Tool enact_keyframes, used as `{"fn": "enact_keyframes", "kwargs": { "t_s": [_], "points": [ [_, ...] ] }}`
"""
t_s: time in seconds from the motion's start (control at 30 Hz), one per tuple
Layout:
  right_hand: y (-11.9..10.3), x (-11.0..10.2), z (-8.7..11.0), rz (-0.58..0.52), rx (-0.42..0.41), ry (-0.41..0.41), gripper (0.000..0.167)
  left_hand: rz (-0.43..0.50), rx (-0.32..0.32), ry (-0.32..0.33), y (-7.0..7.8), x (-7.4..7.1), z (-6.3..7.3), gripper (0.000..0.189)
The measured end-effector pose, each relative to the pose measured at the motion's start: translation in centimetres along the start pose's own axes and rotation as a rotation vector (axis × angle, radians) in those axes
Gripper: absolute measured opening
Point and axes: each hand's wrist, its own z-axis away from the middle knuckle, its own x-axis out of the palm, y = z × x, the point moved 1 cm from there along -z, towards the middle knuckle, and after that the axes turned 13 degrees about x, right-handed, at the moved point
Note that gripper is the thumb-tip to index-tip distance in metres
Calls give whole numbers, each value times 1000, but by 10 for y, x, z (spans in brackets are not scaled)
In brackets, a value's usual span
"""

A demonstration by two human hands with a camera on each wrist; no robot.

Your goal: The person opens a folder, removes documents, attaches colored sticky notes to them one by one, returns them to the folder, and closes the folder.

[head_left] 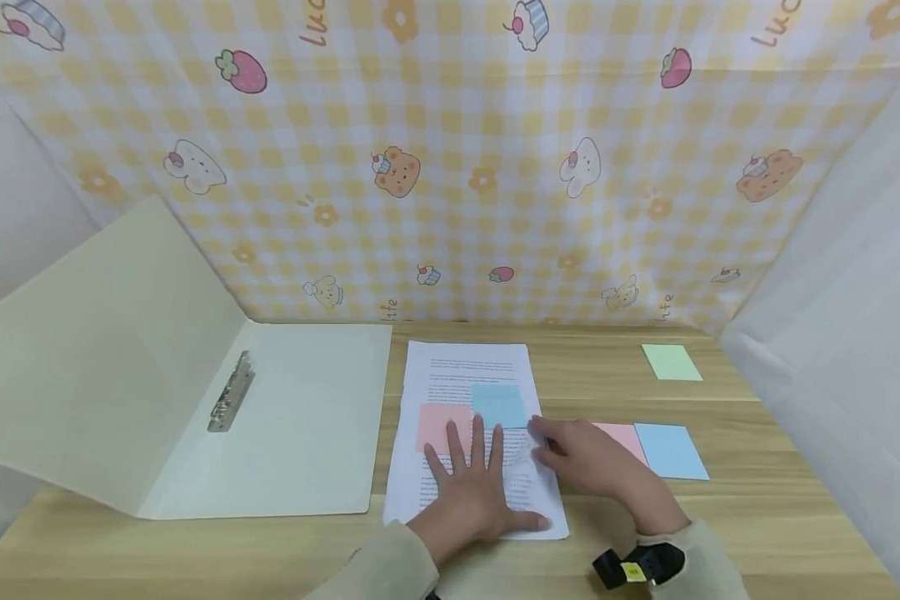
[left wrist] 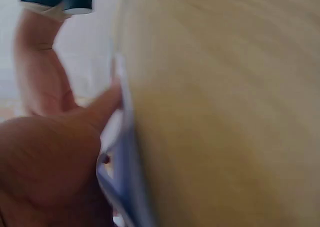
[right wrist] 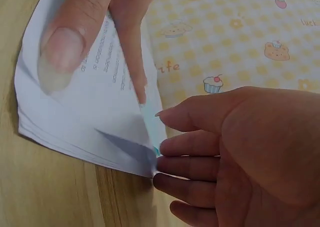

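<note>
Papers (head_left: 453,382) lie under left hand (head_left: 468,496), fingers wide; right hand (head_left: 600,460) at three o'clock, grip unclear. Likely sticking blue note (head_left: 499,404); next needs pressing.

The head view is bright and evenly lit, with soft light that seems to fall from overhead. A faint, soft-edged shadow pools on the table (head_left: 780,533) beneath the right hand (head_left: 600,458). The metal clip (head_left: 231,393) shows a dull gleam, and the printed sheets (head_left: 465,352) come out pale (their smaller lettering is too fine to read). Toward the frame's right edge, a cartoon bear (head_left: 768,175) looks stretched. The left wrist view is dimmer and smeared: wood grain blurs, and the left hand (left wrist: 50,162) darkens toward the bottom. In the right wrist view, sharper overall, a grey shadow wedges across the paper.
</note>
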Motion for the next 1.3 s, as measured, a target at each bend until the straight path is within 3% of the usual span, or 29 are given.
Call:
{"fn": "enact_keyframes", "kwargs": {
  "t_s": [0.23,0.37,0.47,0.6,0.7,0.9,1.17,1.3],
  "points": [
    [2,-15,2,-40,39,108,46,88,7,54,-5,-20,0,95],
    [8,-18,2,29,18,120,16,158,24,101,-12,-20,-3,71],
    [9,-15,1,81,-22,88,14,221,41,150,-18,-23,-2,56],
    [6,-5,2,77,-93,-22,37,335,69,207,-26,-35,3,42],
    [2,1,2,62,-126,-72,40,430,88,245,-33,-41,7,35],
    [-4,5,5,75,-49,-70,44,551,102,338,-52,-47,17,37],
    [-5,7,6,84,15,-63,45,727,35,456,-82,-55,39,45],
    [-6,8,6,80,3,-52,44,721,-7,545,-99,-59,51,44]
  ]
}}
